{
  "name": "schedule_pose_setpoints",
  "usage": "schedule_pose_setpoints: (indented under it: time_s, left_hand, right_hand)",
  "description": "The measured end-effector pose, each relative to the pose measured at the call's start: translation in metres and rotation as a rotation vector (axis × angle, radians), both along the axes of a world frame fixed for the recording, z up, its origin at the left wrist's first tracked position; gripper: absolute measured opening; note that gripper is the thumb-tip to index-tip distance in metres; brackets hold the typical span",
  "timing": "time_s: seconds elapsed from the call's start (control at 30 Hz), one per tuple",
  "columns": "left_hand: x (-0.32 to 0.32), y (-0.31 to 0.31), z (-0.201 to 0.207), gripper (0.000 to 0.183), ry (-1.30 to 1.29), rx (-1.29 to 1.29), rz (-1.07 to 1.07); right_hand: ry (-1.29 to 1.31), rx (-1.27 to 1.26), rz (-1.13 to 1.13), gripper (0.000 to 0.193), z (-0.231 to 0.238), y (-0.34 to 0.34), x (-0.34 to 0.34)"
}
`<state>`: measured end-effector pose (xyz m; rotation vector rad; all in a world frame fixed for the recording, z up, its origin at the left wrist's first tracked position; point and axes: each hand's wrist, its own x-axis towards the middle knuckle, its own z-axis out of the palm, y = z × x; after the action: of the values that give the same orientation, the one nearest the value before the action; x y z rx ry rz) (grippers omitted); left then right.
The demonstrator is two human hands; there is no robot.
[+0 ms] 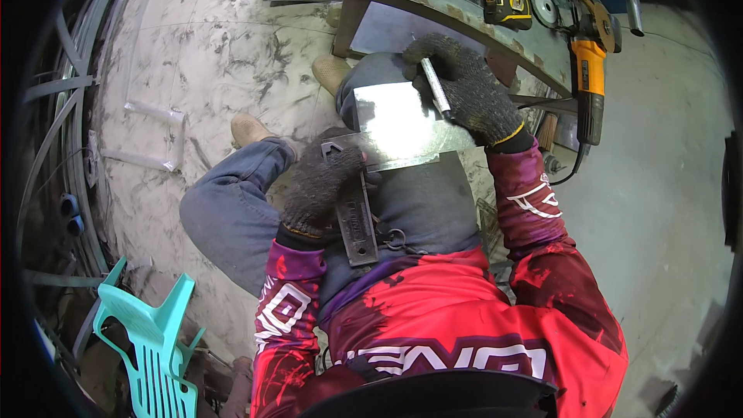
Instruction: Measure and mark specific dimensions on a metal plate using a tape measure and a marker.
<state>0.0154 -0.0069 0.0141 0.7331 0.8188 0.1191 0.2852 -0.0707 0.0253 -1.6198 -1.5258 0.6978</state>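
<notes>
1. Head view: gloved left hand [319, 190] closed around a dark-handled square [357, 228], holding it at the near-left edge of a shiny metal sheet [393, 120], which lies between the hands over the thigh [422, 197].
2. Right hand [464, 81], over the sheet's right side, fingers curled around a white marker [436, 87], dark end angled downward.
3. Progress: sheet propped, square in place, marker ready! Marking looks like what's left, though glare whitens the metal; any line already drawn, I cannot tell.
4. Beyond the right hand, tape measure [507, 6] and angle grinder [590, 81], both unheld.
</notes>
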Motion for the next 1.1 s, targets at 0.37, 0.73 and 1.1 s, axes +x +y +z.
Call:
schedule_pose_setpoints:
  time_s: [0.37, 0.73, 1.1]
  left_hand:
    - [0.002, -0.004, 0.005, 0.024, -0.036, -0.019, 0.072]
    - [0.003, -0.004, 0.009, 0.033, 0.085, -0.074, 0.078]
    - [0.006, -0.005, 0.009, 0.036, 0.104, -0.071, 0.069]
  right_hand:
    - [0.203, -0.186, -0.101, 0.026, -0.013, -0.009, 0.003]
    - [0.362, -0.229, -0.11, 0.033, 0.007, -0.002, -0.008]
    - [0.333, -0.231, -0.072, 0.03, 0.001, -0.002, -0.001]
